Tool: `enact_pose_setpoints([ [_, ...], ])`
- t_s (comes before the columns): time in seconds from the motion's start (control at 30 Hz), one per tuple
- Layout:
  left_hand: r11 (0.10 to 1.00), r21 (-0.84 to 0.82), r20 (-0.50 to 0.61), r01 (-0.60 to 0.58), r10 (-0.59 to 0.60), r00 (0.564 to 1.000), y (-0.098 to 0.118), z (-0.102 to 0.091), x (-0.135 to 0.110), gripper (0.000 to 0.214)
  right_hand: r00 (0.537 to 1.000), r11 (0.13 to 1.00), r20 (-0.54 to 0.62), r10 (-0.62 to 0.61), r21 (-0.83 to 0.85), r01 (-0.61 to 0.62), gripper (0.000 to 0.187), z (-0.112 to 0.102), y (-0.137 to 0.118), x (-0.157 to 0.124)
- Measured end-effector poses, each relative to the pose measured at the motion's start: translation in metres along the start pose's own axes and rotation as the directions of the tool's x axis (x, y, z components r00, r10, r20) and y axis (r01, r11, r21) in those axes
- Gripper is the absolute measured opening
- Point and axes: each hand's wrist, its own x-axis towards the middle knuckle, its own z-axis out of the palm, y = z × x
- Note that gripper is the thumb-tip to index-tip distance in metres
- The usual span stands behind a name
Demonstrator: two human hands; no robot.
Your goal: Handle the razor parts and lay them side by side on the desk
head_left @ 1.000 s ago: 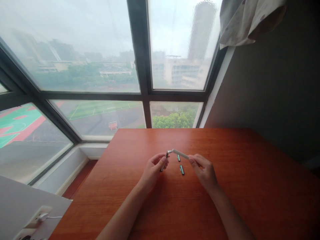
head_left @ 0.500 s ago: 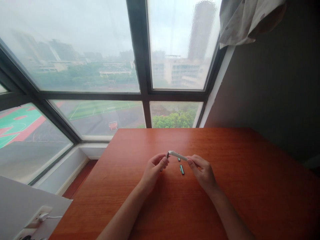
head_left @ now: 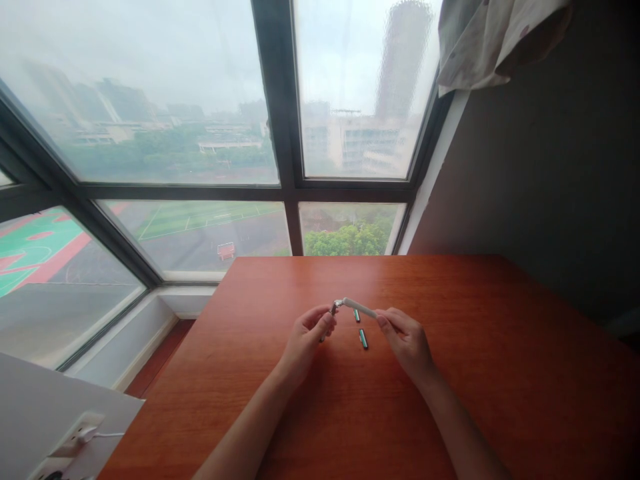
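Above the reddish wooden table, my right hand pinches the near end of a slim white razor handle, which slants up and to the left. My left hand is closed on a small dark razor head at the handle's metal tip. Two small green and dark blade cartridges lie on the table between my hands: one under the handle and another nearer to me.
A large dark-framed window rises behind the table's far edge. A dark wall stands to the right, with pale cloth hanging at the top. At the lower left, a white surface bears a socket with a plug.
The razor handle's tip dipped slightly half a second ago and is back up now. Both hands stay in almost the same place, and the cartridges have not moved.
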Motion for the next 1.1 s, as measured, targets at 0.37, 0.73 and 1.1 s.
enact_pose_setpoints([
  [0.37, 0.999, 0.051, -0.037, -0.019, 0.021, 0.999, 0.0028, 0.0025, -0.0005, 0.032, 1.0, 0.999, 0.018, -0.005, 0.041, 0.004, 0.025, 0.0002, -0.0054, -0.0002],
  [0.73, 0.999, 0.052, -0.03, -0.016, 0.017, 0.999, 0.0006, -0.0001, 0.0006, 0.032, 0.999, 1.0, 0.034, 0.01, 0.009, -0.011, 0.026, 0.0005, -0.004, -0.0001],
  [1.1, 0.999, 0.041, -0.044, -0.009, 0.011, 0.999, 0.002, 0.0004, -0.0004, 0.033, 0.999, 0.999, -0.022, 0.026, -0.024, -0.026, 0.028, -0.0016, -0.0016, 0.0],
])
